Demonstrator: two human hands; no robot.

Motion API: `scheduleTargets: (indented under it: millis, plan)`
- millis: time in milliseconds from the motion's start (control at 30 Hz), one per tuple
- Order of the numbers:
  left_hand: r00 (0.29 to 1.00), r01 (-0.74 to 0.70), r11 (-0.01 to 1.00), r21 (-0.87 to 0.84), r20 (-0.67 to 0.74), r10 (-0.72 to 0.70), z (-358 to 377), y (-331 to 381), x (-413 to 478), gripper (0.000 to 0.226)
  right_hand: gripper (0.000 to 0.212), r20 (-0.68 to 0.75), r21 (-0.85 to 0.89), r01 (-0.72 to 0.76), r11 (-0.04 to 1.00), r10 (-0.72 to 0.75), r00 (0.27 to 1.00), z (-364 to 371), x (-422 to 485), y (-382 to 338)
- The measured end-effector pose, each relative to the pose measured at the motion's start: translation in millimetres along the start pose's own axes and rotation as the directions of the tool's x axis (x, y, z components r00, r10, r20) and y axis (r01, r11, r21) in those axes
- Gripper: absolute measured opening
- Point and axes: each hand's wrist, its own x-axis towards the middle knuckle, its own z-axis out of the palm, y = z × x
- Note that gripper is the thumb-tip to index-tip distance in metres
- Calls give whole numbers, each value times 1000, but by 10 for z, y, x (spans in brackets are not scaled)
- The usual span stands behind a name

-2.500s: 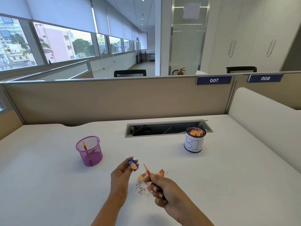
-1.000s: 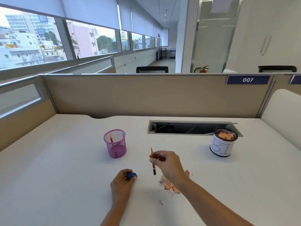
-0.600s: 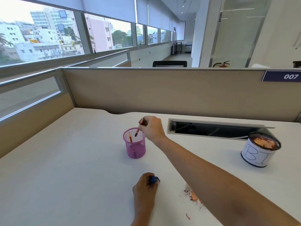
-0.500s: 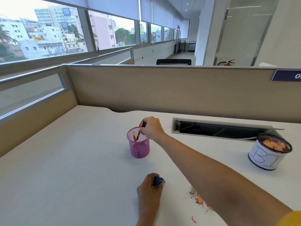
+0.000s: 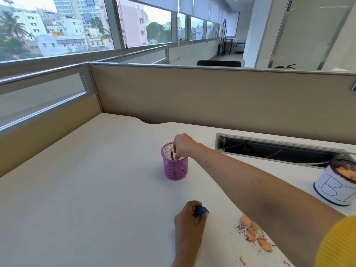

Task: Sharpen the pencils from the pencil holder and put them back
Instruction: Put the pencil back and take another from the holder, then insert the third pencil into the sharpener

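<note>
Changing just now: the right hand (image 5: 183,144) has crossed from the shavings (image 5: 256,236) to the pink pencil holder (image 5: 174,168), and its fingertips dip into the holder's mouth.
Hands: the right fingers curl downward, and I cannot tell whether they grip anything; the left hand (image 5: 189,226) rests on the counter (image 5: 96,189), pinching the blue sharpener (image 5: 201,210).
Pencil: a red pencil (image 5: 171,153) stands inside the holder, just beside the fingers; it may be the one just brought over.
Task meaning: one sharpened pencil looks returned.
Writing: the white tin (image 5: 336,187) reads "BI", with the rest cut off.
</note>
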Motion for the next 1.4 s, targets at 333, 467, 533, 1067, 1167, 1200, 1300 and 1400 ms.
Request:
scheduleTargets:
  millis: [333, 467, 533, 1067, 1167, 1200, 1300, 1400]
  plan:
    - [1000, 11, 1000, 23, 21, -11, 1, 0, 2, 32, 14, 104, -242, 73, 967, -49, 993, 11, 0, -110]
    - [1000, 15, 998, 53, 22, -16, -2, 1, 14, 32, 24, 88, -238, 81, 968, -62, 994, -28, -1, -98]
    - [1000, 20, 998, 52, 22, -21, -10, 11, 15, 31, 7, 51, -214, 76, 974, -67, 996, -57, 16, -90]
    - [1000, 13, 1000, 17, -1, -13, -69, 108, -18, 25, 11, -356, 698, 92, 710, 233, 905, -352, -1375, 755]
    - [1000, 18, 999, 34, 6, -19, -66, 138, -46, 28, 18, -261, 804, -10, 595, 367, 893, -198, -1823, 1089]
    - [1000, 16, 999, 48, 10, -16, -70, 140, -45, 28, 19, -218, 843, -40, 537, 409, 886, -141, -1946, 1187]
    - [999, 28, 998, 57, 31, -29, -62, 158, -43, 29, 13, -57, 961, -73, 265, 453, 890, 35, -2268, 1410]
    - [994, 78, 996, 33, 75, -80, 46, 269, -122, 31, 12, 111, 988, -55, -141, 434, 894, 193, -2507, 1537]
